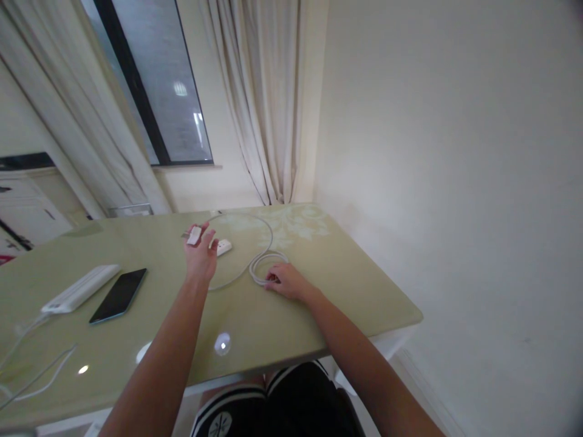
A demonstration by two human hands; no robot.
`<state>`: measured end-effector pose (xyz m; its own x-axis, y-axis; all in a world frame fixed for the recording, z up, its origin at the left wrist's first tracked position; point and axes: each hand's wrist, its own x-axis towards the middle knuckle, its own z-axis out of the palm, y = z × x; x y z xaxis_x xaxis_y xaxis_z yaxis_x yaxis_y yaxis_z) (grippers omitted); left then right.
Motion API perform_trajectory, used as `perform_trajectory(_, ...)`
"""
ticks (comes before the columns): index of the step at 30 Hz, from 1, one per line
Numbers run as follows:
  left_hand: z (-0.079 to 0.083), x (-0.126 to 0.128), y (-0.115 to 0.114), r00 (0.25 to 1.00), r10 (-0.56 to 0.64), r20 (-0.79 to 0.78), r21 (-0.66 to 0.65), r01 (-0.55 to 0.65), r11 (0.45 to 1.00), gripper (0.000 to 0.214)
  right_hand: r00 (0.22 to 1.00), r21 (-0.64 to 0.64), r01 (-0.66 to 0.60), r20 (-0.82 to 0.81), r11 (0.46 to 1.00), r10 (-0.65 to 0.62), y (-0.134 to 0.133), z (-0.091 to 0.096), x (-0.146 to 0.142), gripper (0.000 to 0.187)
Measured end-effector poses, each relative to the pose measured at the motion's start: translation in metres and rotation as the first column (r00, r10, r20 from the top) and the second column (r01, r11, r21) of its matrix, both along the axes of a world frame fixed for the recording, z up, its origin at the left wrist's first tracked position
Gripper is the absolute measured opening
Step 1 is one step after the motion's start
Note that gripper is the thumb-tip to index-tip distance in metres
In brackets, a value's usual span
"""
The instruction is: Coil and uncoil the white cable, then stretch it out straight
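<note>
In my left hand [200,252] is a white plug [194,235], held up above the table with its prongs pointing left. A white socket block [223,247] lies just right of that hand, partly hidden by it. My right hand [286,280] has its fingers closed on the near edge of a loosely coiled pale cable [255,267], which rests on the table. From the coil one wide loop of cable sweeps back and left toward my left hand, and another stretch runs behind my left forearm.
The light green table [346,291] meets a plain wall [455,182] on the right. A black phone [119,295] and a long white power strip [82,289] lie to the left. White cables [40,379] trail at the near left. Curtains [268,103] and a window stand behind.
</note>
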<state>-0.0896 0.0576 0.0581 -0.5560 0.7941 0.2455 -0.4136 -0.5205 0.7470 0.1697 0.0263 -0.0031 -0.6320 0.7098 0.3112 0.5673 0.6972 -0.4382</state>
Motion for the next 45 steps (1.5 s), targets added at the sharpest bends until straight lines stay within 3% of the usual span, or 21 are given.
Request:
perform_trajectory(3,-0.03,-0.01,0.004,0.998,0.056,-0.03,-0.083,-0.058,0.995,0.045,0.999,0.015,0.024,-0.021,1.0,-0.024,-0.001,0.001,0.001,0.015)
perform_trajectory(5,-0.047,-0.016,0.004,0.975,0.135,-0.177,-0.195,-0.169,0.966,0.038,0.996,0.023,0.073,-0.052,0.997,-0.072,0.0,0.002,0.001,0.014)
perform_trajectory(7,-0.06,-0.022,0.002,0.868,0.212,-0.449,-0.295,-0.368,0.882,0.034,0.988,0.03,0.124,-0.102,0.992,-0.12,0.001,0.002,0.0,0.012)
perform_trajectory(9,-0.067,-0.029,-0.002,0.707,0.231,-0.668,-0.305,-0.544,0.782,0.032,0.976,0.032,0.153,-0.159,0.988,-0.146,0.002,0.003,0.0,0.01)
perform_trajectory(10,-0.069,-0.032,-0.004,0.648,0.228,-0.727,-0.294,-0.594,0.749,0.031,0.97,0.032,0.16,-0.191,0.987,-0.151,0.003,0.003,0.0,0.009)
perform_trajectory(13,-0.071,-0.037,-0.01,0.576,0.2,-0.792,-0.3,-0.653,0.695,0.037,0.942,0.035,0.175,-0.296,0.984,-0.157,0.004,0.005,0.004,0.011)
perform_trajectory(15,-0.07,-0.036,-0.015,0.496,0.155,-0.855,-0.309,-0.725,0.616,0.051,0.923,0.05,0.191,-0.349,0.98,-0.162,0.004,0.006,0.007,0.013)
perform_trajectory(17,-0.068,-0.028,-0.02,0.361,0.154,-0.92,-0.231,-0.816,0.53,0.067,0.92,0.079,0.188,-0.362,0.979,-0.148,0.003,0.006,0.008,0.02)
perform_trajectory(18,-0.067,-0.022,-0.023,0.276,0.172,-0.945,-0.148,-0.835,0.53,0.071,0.925,0.094,0.175,-0.357,0.98,-0.131,0.003,0.006,0.008,0.023)
perform_trajectory(19,-0.066,-0.015,-0.026,0.198,0.199,-0.96,-0.049,-0.816,0.576,0.07,0.931,0.108,0.154,-0.347,0.982,-0.108,0.003,0.005,0.008,0.024)
perform_trajectory(20,-0.066,-0.005,-0.029,0.132,0.218,-0.967,0.047,-0.748,0.663,0.064,0.938,0.121,0.129,-0.337,0.984,-0.082,0.003,0.005,0.007,0.024)
perform_trajectory(22,-0.065,0.018,-0.034,0.043,0.201,-0.979,0.161,-0.443,0.882,0.048,0.941,0.144,0.093,-0.337,0.985,-0.039,0.003,0.005,0.005,0.019)
perform_trajectory(23,-0.065,0.03,-0.037,0.017,0.161,-0.987,0.151,-0.249,0.957,0.043,0.935,0.157,0.089,-0.354,0.984,-0.028,0.003,0.005,0.004,0.017)
perform_trajectory(25,-0.066,0.053,-0.041,-0.016,0.047,-0.999,0.045,0.075,0.996,0.038,0.906,0.181,0.124,-0.423,0.976,-0.037,0.003,0.006,0.003,0.013)
perform_trajectory(27,-0.067,0.069,-0.045,0.054,-0.067,-0.996,-0.057,0.174,0.983,0.033,0.862,0.189,0.201,-0.5,0.961,-0.082,0.002,0.008,0.004,0.013)
perform_trajectory(31,-0.065,0.08,-0.054,0.347,-0.209,-0.914,-0.159,0.167,0.973,0.031,0.855,0.215,0.281,-0.498,0.935,-0.143,-0.002,0.011,0.006,0.014)
perform_trajectory(36,-0.054,0.073,-0.057,0.568,-0.142,-0.811,-0.098,0.108,0.989,0.045,0.875,0.288,0.303,-0.461,0.908,-0.146,-0.005,0.013,0.008,0.023)
perform_trajectory(38,-0.052,0.068,-0.052,0.64,-0.147,-0.754,-0.104,0.104,0.989,0.05,0.792,0.26,0.418,-0.574,0.87,-0.209,-0.001,0.014,0.013,0.025)
perform_trajectory(42,-0.056,0.06,-0.041,0.779,-0.251,-0.574,-0.134,0.214,0.968,0.053,0.459,-0.008,0.632,-0.802,0.775,-0.382,0.013,0.014,0.027,0.029)
perform_trajectory(43,-0.057,0.06,-0.04,0.793,-0.279,-0.542,-0.142,0.242,0.96,0.053,0.416,-0.062,0.643,-0.808,0.763,-0.416,0.015,0.013,0.029,0.03)
perform_trajectory(45,-0.058,0.064,-0.04,0.796,-0.33,-0.507,-0.171,0.282,0.944,0.056,0.434,-0.079,0.638,-0.785,0.766,-0.442,0.016,0.012,0.03,0.03)
